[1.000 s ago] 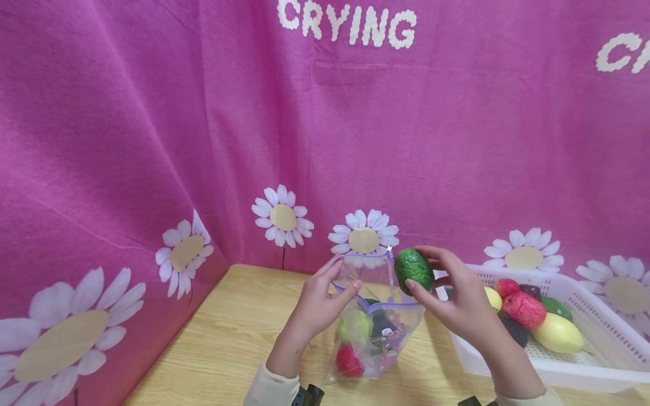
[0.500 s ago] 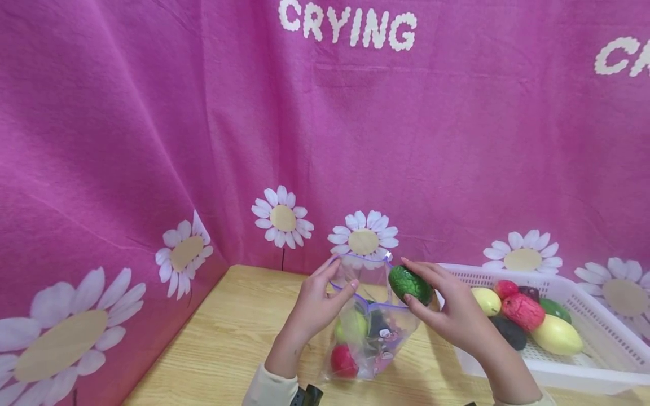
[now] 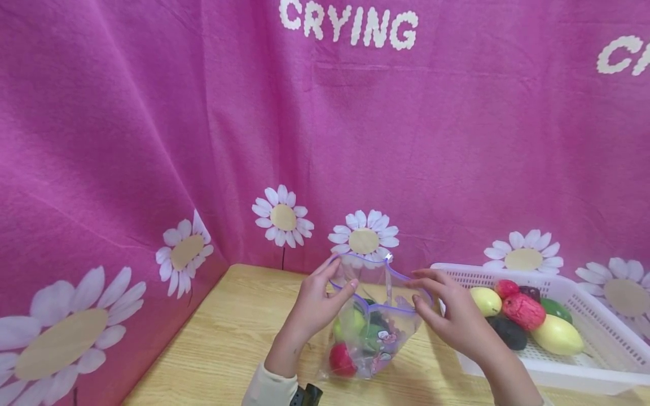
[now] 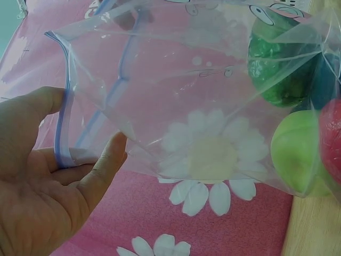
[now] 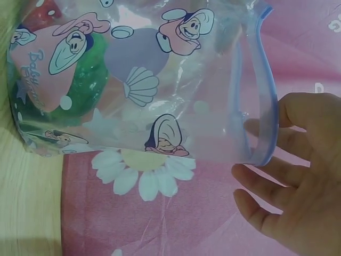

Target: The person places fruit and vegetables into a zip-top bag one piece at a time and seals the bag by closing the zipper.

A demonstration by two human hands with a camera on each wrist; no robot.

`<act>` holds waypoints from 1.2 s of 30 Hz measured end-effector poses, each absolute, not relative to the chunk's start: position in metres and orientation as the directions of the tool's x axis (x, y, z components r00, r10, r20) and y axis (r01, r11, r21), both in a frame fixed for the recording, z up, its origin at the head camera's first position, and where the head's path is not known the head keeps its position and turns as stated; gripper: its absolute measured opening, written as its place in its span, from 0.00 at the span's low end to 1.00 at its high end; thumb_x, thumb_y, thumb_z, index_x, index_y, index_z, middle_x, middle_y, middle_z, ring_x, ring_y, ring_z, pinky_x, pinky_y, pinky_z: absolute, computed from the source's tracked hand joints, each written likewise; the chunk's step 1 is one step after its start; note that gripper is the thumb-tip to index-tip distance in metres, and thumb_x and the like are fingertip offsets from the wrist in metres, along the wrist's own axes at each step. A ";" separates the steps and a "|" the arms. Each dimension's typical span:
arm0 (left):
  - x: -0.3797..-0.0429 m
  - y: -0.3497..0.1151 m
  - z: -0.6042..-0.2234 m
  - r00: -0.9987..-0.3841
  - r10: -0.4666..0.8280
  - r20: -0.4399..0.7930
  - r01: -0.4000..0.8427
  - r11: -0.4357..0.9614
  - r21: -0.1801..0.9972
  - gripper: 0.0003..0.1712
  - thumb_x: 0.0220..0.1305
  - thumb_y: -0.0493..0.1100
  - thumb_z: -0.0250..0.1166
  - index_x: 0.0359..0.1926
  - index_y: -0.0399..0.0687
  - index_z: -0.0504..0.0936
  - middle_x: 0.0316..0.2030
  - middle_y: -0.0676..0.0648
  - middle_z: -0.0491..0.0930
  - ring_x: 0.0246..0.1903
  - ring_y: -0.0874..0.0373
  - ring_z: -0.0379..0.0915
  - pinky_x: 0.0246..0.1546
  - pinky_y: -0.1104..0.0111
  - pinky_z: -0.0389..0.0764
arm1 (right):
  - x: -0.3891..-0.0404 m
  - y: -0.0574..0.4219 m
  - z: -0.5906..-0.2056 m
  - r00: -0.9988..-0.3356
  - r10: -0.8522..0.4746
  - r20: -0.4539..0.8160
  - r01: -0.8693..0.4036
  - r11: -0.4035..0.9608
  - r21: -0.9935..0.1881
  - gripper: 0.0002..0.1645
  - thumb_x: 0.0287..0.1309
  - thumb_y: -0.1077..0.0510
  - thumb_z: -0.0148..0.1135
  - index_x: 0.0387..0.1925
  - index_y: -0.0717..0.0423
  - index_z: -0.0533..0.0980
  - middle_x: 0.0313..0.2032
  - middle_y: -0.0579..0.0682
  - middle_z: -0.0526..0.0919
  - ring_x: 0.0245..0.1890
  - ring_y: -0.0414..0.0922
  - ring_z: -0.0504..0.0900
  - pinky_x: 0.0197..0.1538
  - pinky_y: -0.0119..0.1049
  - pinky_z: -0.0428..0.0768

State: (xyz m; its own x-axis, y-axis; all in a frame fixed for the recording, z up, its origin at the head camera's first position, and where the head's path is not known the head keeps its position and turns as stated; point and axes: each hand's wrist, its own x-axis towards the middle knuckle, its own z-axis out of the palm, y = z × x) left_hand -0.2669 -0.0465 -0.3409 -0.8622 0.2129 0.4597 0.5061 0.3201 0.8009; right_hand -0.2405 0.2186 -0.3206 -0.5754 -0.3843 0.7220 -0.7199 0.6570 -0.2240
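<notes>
A clear zip bag (image 3: 388, 352) with purple edging and cartoon prints stands on the table, its mouth spread wide. Inside are a bumpy green avocado (image 4: 274, 74), a green apple (image 4: 293, 146) and a red fruit (image 3: 342, 359). At the left of the mouth, my left hand (image 3: 316, 299) holds the rim, thumb toward the near side and fingers toward the far side. My right hand (image 3: 454, 310) is at the opposite rim with its fingers apart and loosely bent; in the right wrist view, one fingertip (image 5: 253, 127) shows through the plastic.
A white plastic basket (image 3: 609, 372) stands to the right. It holds a red wrinkled fruit (image 3: 523, 311), a dark avocado-shaped fruit (image 3: 508, 334), a large yellow fruit (image 3: 558, 334) and several others. Behind the table (image 3: 223, 338) hangs a pink cloth (image 3: 457, 141) printed with daisies.
My right hand has brought the avocado over the bag and let it go; it now lies inside. The right fingers have come to the rim. My left hand has kept its place.
</notes>
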 end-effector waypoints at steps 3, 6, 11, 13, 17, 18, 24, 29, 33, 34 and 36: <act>-0.267 -0.046 -0.340 -0.861 0.218 0.459 0.508 0.322 0.799 0.38 0.71 0.51 0.64 0.73 0.33 0.66 0.76 0.40 0.59 0.47 0.49 0.84 0.40 0.70 0.85 | -0.240 0.219 -0.322 -0.585 -0.378 0.717 -0.719 0.651 -0.244 0.13 0.56 0.69 0.68 0.43 0.56 0.85 0.49 0.53 0.85 0.38 0.39 0.78 0.34 0.32 0.76; -0.266 -0.046 -0.339 -0.864 0.220 0.452 0.502 0.324 0.802 0.38 0.71 0.50 0.64 0.73 0.35 0.66 0.76 0.41 0.59 0.48 0.50 0.84 0.40 0.71 0.85 | -0.240 0.220 -0.323 -0.595 -0.374 0.712 -0.715 0.650 -0.256 0.12 0.57 0.69 0.67 0.43 0.57 0.85 0.48 0.52 0.85 0.35 0.35 0.76 0.32 0.32 0.75; -0.265 -0.047 -0.340 -0.863 0.220 0.454 0.504 0.317 0.803 0.37 0.71 0.50 0.64 0.73 0.34 0.66 0.76 0.41 0.59 0.48 0.50 0.84 0.40 0.70 0.85 | -0.239 0.222 -0.324 -0.588 -0.351 0.729 -0.722 0.633 -0.278 0.14 0.57 0.71 0.67 0.42 0.52 0.85 0.48 0.48 0.85 0.40 0.36 0.80 0.37 0.32 0.79; -0.264 -0.047 -0.341 -0.864 0.223 0.451 0.502 0.311 0.807 0.37 0.72 0.50 0.64 0.73 0.34 0.66 0.76 0.42 0.59 0.44 0.52 0.85 0.40 0.71 0.85 | -0.238 0.227 -0.325 -0.576 -0.321 0.752 -0.727 0.621 -0.291 0.16 0.56 0.73 0.66 0.41 0.50 0.85 0.48 0.47 0.85 0.45 0.36 0.81 0.41 0.29 0.80; -0.263 -0.045 -0.343 -0.866 0.233 0.442 0.496 0.294 0.817 0.38 0.72 0.51 0.64 0.73 0.35 0.65 0.77 0.43 0.58 0.34 0.58 0.84 0.35 0.72 0.85 | -0.240 0.245 -0.325 -0.559 -0.218 0.800 -0.706 0.631 -0.321 0.18 0.54 0.76 0.63 0.40 0.54 0.84 0.47 0.49 0.85 0.50 0.30 0.78 0.44 0.20 0.75; -0.263 -0.045 -0.343 -0.866 0.234 0.442 0.496 0.291 0.818 0.38 0.72 0.51 0.64 0.73 0.34 0.65 0.77 0.43 0.58 0.32 0.59 0.84 0.34 0.73 0.84 | -0.241 0.252 -0.326 -0.558 -0.192 0.808 -0.693 0.643 -0.326 0.18 0.54 0.77 0.63 0.40 0.56 0.84 0.47 0.51 0.85 0.50 0.27 0.77 0.44 0.19 0.75; -0.262 -0.044 -0.344 -0.863 0.235 0.446 0.501 0.292 0.815 0.37 0.72 0.50 0.64 0.73 0.33 0.66 0.77 0.43 0.58 0.22 0.65 0.77 0.31 0.74 0.83 | -0.254 0.308 -0.343 -0.597 -0.075 0.798 -0.505 0.808 -0.302 0.16 0.49 0.75 0.60 0.38 0.60 0.83 0.38 0.55 0.82 0.38 0.24 0.70 0.36 0.21 0.70; -0.264 -0.044 -0.343 -0.861 0.235 0.451 0.505 0.288 0.814 0.37 0.72 0.50 0.64 0.73 0.34 0.66 0.77 0.43 0.58 0.21 0.65 0.76 0.30 0.73 0.83 | -0.265 0.352 -0.365 -0.780 -0.086 0.620 -0.318 0.908 -0.274 0.13 0.48 0.71 0.59 0.37 0.63 0.82 0.31 0.56 0.81 0.30 0.42 0.75 0.34 0.43 0.74; -0.264 -0.044 -0.342 -0.861 0.232 0.453 0.505 0.284 0.815 0.37 0.72 0.49 0.64 0.73 0.33 0.66 0.77 0.43 0.59 0.23 0.64 0.77 0.31 0.73 0.83 | -0.273 0.374 -0.380 -0.909 -0.095 0.405 -0.223 0.933 -0.282 0.11 0.52 0.69 0.61 0.38 0.70 0.82 0.38 0.67 0.83 0.42 0.67 0.81 0.46 0.63 0.78; -0.264 -0.044 -0.342 -0.862 0.232 0.451 0.503 0.281 0.817 0.37 0.72 0.49 0.64 0.73 0.34 0.66 0.77 0.43 0.59 0.24 0.63 0.78 0.32 0.73 0.84 | -0.274 0.377 -0.383 -0.927 -0.088 0.364 -0.201 0.937 -0.285 0.11 0.53 0.68 0.61 0.38 0.71 0.82 0.38 0.68 0.83 0.44 0.69 0.80 0.47 0.64 0.77; -0.264 -0.043 -0.342 -0.861 0.234 0.451 0.503 0.276 0.819 0.37 0.72 0.49 0.64 0.73 0.34 0.66 0.77 0.43 0.59 0.30 0.62 0.82 0.34 0.73 0.84 | -0.276 0.382 -0.388 -0.954 -0.061 0.295 -0.151 0.944 -0.294 0.14 0.55 0.66 0.61 0.41 0.73 0.81 0.41 0.71 0.82 0.48 0.73 0.77 0.49 0.67 0.75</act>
State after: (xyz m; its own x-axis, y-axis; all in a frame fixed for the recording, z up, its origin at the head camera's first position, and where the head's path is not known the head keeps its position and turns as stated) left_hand -0.2637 -0.0430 -0.3421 -0.8614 0.2341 0.4508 0.5035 0.2759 0.8188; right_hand -0.2758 0.3822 -0.3875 -0.9536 -0.0611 0.2947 -0.1514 0.9437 -0.2942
